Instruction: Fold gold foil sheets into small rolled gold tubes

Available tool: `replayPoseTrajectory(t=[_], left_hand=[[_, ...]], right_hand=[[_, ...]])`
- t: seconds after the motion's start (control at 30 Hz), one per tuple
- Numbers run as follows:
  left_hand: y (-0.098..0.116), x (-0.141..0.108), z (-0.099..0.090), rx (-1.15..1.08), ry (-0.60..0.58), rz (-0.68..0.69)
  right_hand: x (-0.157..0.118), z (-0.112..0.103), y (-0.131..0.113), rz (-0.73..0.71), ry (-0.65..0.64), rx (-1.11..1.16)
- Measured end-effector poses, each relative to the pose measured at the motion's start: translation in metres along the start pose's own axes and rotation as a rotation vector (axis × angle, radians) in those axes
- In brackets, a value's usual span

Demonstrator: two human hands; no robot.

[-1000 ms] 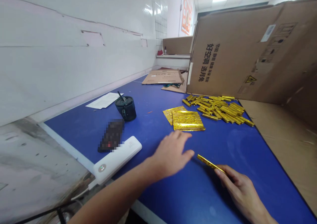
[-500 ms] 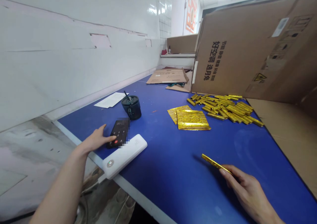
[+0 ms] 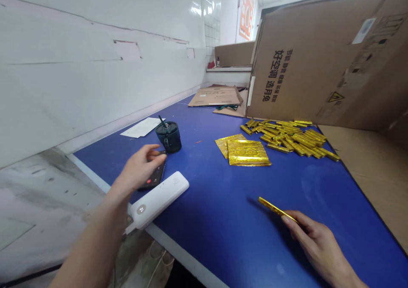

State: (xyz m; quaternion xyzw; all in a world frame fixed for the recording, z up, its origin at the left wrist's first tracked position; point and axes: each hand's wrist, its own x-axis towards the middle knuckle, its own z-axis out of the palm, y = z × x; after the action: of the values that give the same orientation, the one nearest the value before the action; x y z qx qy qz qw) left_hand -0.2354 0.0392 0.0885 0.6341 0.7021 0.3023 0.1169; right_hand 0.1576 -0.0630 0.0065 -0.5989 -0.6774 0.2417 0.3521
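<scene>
Lower right: right hand (image 3: 315, 241), grip clamped on gold packet (image 3: 276, 209). Left of centre: left hand (image 3: 140, 167) over phone (image 3: 156, 175), beside dark mug (image 3: 168, 137); finger closure unclear.

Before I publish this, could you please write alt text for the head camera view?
A right hand holds a folded gold strip over a blue table, while the left hand hovers at a phone beside a white device; gold packets lie beyond.
</scene>
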Motion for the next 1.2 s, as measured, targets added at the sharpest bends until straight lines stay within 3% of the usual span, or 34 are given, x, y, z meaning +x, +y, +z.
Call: replayPoseTrajectory(t=[0.1, 0.2, 0.3, 0.4, 0.47, 0.53, 0.67, 0.77, 0.83, 0.9, 1.1, 1.2], left_hand=[[0.065, -0.022, 0.039, -0.224, -0.352, 0.246], [0.114, -0.049, 0.089, -0.219, -0.564, 0.499], [0.142, -0.071, 0.123, -0.173, -0.631, 0.714], [0.150, -0.072, 0.123, -0.155, -0.575, 0.767], [0.139, -0.058, 0.103, -0.124, -0.461, 0.688], [0.111, -0.035, 0.073, -0.040, -0.313, 0.529], [0.012, 0.011, 0.013, 0.237, -0.104, 0.104], [-0.059, 0.023, -0.009, 0.324, -0.144, -0.127], [-0.086, 0.022, -0.010, 0.303, -0.243, -0.184], [-0.098, 0.018, -0.005, 0.299, -0.284, -0.199], [-0.104, 0.017, 0.008, 0.366, -0.327, -0.157], [-0.103, 0.022, 0.002, 0.389, -0.250, -0.171]], right_hand=[[0.000, -0.001, -0.001, -0.007, 0.000, -0.007], [0.000, -0.001, -0.001, -0.013, -0.007, 0.009], [0.000, -0.002, 0.001, -0.019, -0.032, 0.039], [0.000, -0.001, 0.003, -0.014, -0.041, 0.044], [-0.001, -0.001, 0.003, -0.005, -0.043, 0.037], [-0.002, -0.001, 0.003, 0.000, -0.046, 0.030], [-0.002, 0.001, 0.003, 0.000, -0.036, 0.022], [-0.001, 0.001, 0.004, -0.002, -0.035, 0.028], [-0.001, 0.001, 0.005, -0.006, -0.037, 0.031], [0.000, 0.000, 0.005, -0.009, -0.030, 0.028], [0.001, -0.001, 0.001, -0.008, -0.002, 0.022], [0.002, -0.001, 0.000, -0.009, -0.002, 0.030]])
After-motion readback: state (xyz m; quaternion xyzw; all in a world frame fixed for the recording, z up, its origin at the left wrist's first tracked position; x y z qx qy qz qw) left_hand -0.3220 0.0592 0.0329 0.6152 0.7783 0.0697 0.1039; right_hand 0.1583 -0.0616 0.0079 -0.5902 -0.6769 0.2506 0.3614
